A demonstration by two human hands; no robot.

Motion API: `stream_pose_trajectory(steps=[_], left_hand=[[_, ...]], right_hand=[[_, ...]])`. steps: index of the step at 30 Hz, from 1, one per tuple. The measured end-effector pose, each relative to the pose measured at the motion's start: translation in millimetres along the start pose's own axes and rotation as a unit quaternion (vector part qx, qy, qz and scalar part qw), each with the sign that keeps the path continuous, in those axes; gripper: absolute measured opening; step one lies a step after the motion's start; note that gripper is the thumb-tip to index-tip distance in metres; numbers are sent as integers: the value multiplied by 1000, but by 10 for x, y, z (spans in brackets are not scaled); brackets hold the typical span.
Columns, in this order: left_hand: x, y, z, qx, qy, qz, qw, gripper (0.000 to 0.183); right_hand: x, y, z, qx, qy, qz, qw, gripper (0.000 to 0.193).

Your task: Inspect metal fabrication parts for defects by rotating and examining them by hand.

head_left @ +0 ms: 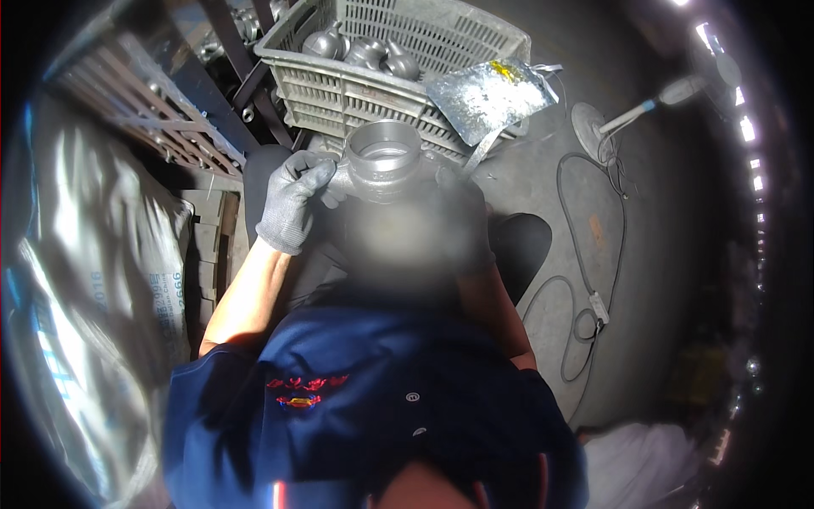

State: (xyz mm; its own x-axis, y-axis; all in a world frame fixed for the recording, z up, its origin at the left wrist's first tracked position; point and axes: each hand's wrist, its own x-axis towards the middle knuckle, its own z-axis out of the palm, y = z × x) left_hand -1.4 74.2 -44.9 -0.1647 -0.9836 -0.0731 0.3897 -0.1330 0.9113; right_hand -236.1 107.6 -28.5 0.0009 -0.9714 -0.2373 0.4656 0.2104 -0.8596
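In front of my lap I hold a grey cast-metal housing (383,174) with a wide round mouth turned upward and a short stub at its left side. My left hand (292,202), in a grey knit glove, is closed on that stub, thumb and fingers pinching it. My right hand (465,216), also gloved, is at the housing's right side and seems to grip it; a hazy blur covers most of that hand. The same blur hides the lower part of the housing.
A grey plastic crate (314,85) ahead holds several metal castings (365,53). A silvery bag (496,97) hangs over its right edge. A white woven sack (102,280) stands at left beside a metal rack (127,93). A cable (623,229) and fan stand (593,131) are at right.
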Motion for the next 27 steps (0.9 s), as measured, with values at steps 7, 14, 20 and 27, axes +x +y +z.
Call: stream_pose_trajectory(steps=[7, 14, 20, 27], left_hand=[[-130, -73, -68, -28, -60, -23, 998, 26], [-26, -4, 68, -188, -141, -121, 964, 44], [50, -350, 367, 248, -275, 105, 923, 54], [66, -457, 220, -539, -161, -270, 781, 64]], right_hand=[[-74, -29, -50, 2, -6, -21, 1000, 16], [164, 63, -199, -256, -128, -209, 935, 18], [273, 170, -132, 47, -97, 93, 990, 23], [169, 170, -44, -82, -26, 20, 996, 31]])
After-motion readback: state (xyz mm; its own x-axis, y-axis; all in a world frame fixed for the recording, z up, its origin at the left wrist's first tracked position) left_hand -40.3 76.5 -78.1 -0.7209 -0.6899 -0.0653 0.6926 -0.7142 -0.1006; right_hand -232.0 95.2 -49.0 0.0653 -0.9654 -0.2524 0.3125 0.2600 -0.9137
